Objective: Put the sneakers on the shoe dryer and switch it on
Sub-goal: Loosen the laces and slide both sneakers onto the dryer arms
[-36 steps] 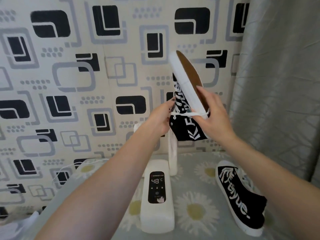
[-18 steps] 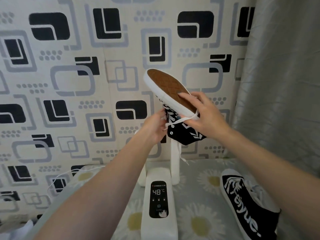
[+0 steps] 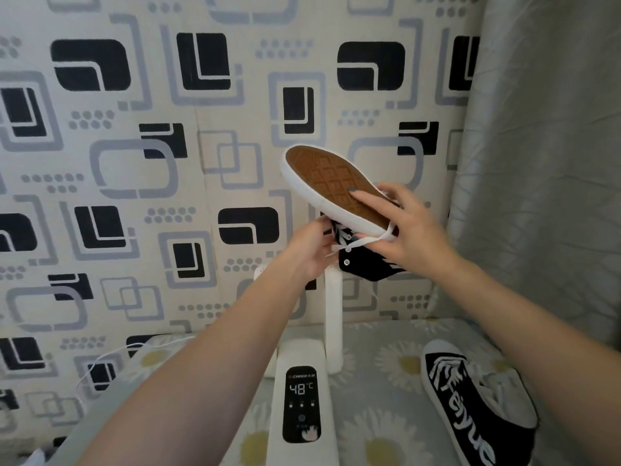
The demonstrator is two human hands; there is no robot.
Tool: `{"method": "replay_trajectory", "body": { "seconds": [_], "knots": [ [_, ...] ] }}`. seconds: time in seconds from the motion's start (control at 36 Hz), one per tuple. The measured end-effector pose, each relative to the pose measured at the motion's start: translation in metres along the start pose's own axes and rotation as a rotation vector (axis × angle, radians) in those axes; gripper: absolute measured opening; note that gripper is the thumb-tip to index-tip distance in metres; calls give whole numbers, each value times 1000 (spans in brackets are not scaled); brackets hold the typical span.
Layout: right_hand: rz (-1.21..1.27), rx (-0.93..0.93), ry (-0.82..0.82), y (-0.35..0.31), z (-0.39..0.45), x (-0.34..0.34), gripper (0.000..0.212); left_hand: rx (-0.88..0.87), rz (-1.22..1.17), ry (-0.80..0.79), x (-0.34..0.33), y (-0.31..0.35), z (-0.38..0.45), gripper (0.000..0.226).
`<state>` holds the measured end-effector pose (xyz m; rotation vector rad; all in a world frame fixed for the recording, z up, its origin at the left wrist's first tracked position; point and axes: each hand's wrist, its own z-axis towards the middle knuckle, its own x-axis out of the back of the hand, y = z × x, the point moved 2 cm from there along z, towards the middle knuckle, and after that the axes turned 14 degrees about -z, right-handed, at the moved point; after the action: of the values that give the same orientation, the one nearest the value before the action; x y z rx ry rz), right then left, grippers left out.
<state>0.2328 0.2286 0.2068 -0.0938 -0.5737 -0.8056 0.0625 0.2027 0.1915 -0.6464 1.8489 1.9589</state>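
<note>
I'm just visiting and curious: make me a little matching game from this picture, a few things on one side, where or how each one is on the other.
Things:
1. held sneaker
2. second sneaker
3. dryer display
4. right hand

States:
A. reads 48 °C
B. lying on the daisy cloth
C. sole up, above the white dryer post
D. gripping the sole and a white lace

Pairs: 1-C, 2-B, 3-A, 4-D

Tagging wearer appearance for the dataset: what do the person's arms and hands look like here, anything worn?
Both forearms are bare, with no sleeves in view. No watch, ring, glove or bracelet shows on the left hand or the right hand. One right-hand fingernail carries dark, greyish-teal polish. No other markings are visible.
</note>
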Motion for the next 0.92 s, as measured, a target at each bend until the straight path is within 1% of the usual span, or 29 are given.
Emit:
{"method": "replay_trajectory", "body": {
  "seconds": [0.11,0.17,0.25,0.36,0.47,0.56,0.72,0.81,0.92],
  "knots": [
    [198,-144,-59,3,-2,-21,68,1,18,106,16,2,3,17],
    [310,-203,-84,3,-3,-31,68,-9,22,133,23,4,3,24],
    [417,-251,-116,1,-5,-42,67,-8,53,163,31,7,4,29],
    [423,-238,-201,-6,-7,-52,66,8,79,195,42,-1,4,38],
    [454,-232,-283,-14,-14,-61,66,38,67,213,57,-15,0,37],
    [461,-247,-321,-17,-20,-65,68,37,62,215,68,-25,0,41],
    [473,-266,-376,-18,-26,-67,70,19,55,225,73,-35,-4,36],
    [480,-285,-440,-16,-30,-72,68,50,37,186,75,-42,-6,33],
    [513,-302,-520,-21,-40,-82,65,81,109,166,81,-51,-13,34]
  ]
}}
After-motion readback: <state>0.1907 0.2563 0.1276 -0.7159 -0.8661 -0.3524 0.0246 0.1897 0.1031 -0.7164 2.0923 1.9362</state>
